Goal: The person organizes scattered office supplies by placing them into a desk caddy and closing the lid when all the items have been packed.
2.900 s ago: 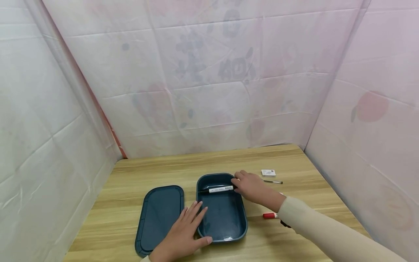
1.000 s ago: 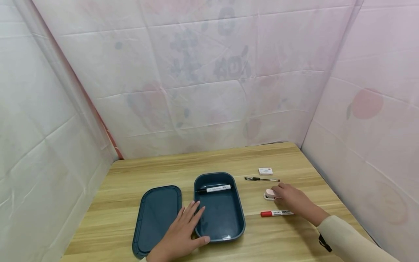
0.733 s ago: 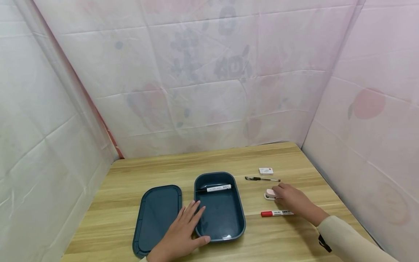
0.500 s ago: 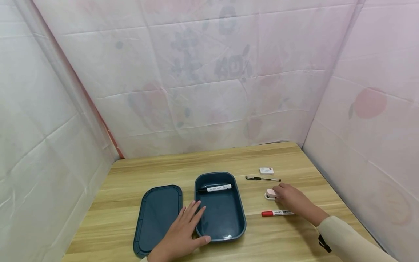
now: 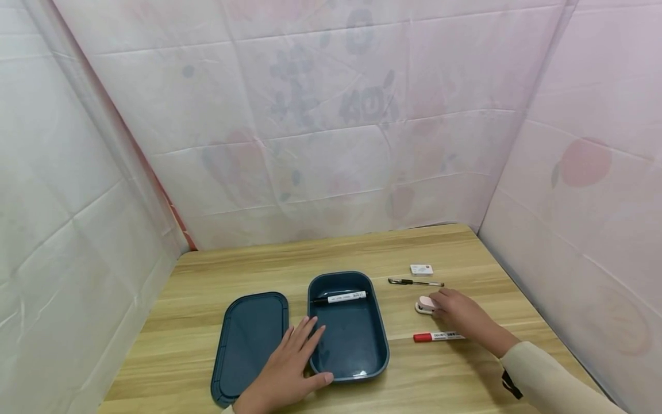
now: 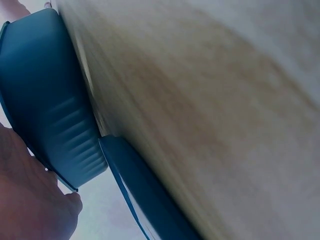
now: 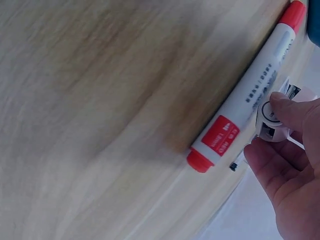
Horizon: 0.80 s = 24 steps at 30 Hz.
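My right hand (image 5: 462,315) pinches a small pink-and-white stapler (image 5: 426,304) between thumb and fingers, low over the table. In the right wrist view, the thumb lies on one side of the stapler (image 7: 271,120). Just nearer the body is a red-capped white marker (image 5: 437,337). My left hand (image 5: 284,368) rests with spread, straight fingers on the left rim of a dark blue box (image 5: 351,351). Inside the box, toward its far end, lies a black-and-white marker (image 5: 343,297). The left wrist view has the hand against the outer side of the box (image 6: 45,95).
A dark blue lid (image 5: 250,345) lies flat left of the box, partly behind the left hand. Beyond the stapler are a black gel pen (image 5: 415,282) and a small white box (image 5: 421,269). Printed cloth sheets (image 5: 320,144) enclose the wooden table (image 5: 233,264).
The right hand has let go of the black-and-white marker in the box, moved right and taken hold of the stapler, which has just shifted slightly left. The left hand stays at the box.
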Tool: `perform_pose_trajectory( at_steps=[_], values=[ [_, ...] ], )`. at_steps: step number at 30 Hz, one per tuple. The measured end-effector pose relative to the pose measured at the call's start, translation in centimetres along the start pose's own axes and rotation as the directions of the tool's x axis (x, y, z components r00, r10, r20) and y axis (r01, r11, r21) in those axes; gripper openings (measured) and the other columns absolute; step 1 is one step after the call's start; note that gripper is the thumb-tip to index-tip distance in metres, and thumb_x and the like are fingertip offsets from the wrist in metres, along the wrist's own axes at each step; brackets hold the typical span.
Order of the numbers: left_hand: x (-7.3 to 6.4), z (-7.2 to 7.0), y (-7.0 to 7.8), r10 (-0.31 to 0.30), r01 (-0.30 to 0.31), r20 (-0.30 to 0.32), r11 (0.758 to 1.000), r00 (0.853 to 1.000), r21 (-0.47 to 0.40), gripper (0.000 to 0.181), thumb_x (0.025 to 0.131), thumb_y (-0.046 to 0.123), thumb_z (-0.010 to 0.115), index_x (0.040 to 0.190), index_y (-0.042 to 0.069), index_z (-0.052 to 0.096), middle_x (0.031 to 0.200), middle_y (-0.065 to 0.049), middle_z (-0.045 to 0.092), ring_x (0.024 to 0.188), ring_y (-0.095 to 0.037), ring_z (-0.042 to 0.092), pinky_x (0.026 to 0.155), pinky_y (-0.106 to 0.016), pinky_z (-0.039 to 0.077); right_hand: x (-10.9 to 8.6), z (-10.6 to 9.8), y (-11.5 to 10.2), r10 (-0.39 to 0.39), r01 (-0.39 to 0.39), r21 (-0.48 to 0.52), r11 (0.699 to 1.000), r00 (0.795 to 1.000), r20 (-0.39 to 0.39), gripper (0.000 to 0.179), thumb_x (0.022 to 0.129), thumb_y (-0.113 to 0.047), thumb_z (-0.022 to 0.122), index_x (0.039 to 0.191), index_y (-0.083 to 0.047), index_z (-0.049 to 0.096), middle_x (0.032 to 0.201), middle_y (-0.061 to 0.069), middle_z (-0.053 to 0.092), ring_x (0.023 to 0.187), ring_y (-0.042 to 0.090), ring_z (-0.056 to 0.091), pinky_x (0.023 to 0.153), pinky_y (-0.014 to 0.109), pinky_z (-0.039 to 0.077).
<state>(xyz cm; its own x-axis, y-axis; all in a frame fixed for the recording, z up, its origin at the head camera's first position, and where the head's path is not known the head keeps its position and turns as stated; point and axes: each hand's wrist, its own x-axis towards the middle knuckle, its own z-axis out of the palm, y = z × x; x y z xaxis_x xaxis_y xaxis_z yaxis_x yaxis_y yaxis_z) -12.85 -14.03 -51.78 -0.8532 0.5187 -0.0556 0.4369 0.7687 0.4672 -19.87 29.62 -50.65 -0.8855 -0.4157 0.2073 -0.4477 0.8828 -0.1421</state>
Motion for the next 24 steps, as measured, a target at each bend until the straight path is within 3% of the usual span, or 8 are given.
perform_pose_trajectory(
  at_steps=[5,16,19,24],
  values=[
    [0.0,0.1,-0.1,0.004,-0.004,-0.006,1.000,1.000,-0.011,0.087,0.092,0.074,0.049,0.162,0.030,0.023,0.171,0.001,0.012,0.158,-0.023,0.003,0.124,-0.060,0.010,0.3,-0.6,-0.6,-0.020,0.020,-0.002,1.000,0.999,-0.034,0.028,0.085,-0.009,0.080,0.110,-0.002,0.071,0.100,0.007,0.069,0.093,0.024,0.067,0.081,0.043,0.058],
    [0.1,0.0,-0.1,-0.021,0.021,0.008,1.000,1.000,-0.014,0.090,0.090,0.077,0.049,0.163,0.032,0.021,0.171,0.005,0.008,0.158,-0.019,0.000,0.126,-0.056,0.009,1.3,-1.7,-1.7,-0.040,0.038,-0.020,0.999,0.995,-0.094,0.028,0.082,-0.012,0.084,0.106,-0.007,0.071,0.089,-0.002,0.065,0.078,0.009,0.058,0.067,0.033,0.054],
    [0.1,0.0,-0.2,-0.021,0.022,0.008,1.000,1.000,-0.011,0.090,0.090,0.077,0.048,0.163,0.032,0.020,0.171,0.006,0.008,0.158,-0.018,-0.001,0.126,-0.055,0.009,1.8,-2.0,-2.2,-0.035,0.035,-0.006,0.999,0.996,-0.077,0.023,0.084,-0.013,0.082,0.103,-0.009,0.069,0.086,-0.005,0.061,0.075,0.007,0.053,0.064,0.030,0.051],
    [0.2,0.1,-0.2,-0.016,0.016,0.006,1.000,1.000,-0.016,0.090,0.090,0.077,0.049,0.162,0.031,0.021,0.171,0.005,0.009,0.158,-0.019,0.000,0.126,-0.056,0.009,2.5,-2.7,-3.1,-0.017,0.018,0.011,1.000,0.999,-0.043,0.026,0.086,-0.015,0.080,0.110,-0.007,0.070,0.095,0.001,0.066,0.082,0.012,0.058,0.072,0.035,0.056]
  ],
)
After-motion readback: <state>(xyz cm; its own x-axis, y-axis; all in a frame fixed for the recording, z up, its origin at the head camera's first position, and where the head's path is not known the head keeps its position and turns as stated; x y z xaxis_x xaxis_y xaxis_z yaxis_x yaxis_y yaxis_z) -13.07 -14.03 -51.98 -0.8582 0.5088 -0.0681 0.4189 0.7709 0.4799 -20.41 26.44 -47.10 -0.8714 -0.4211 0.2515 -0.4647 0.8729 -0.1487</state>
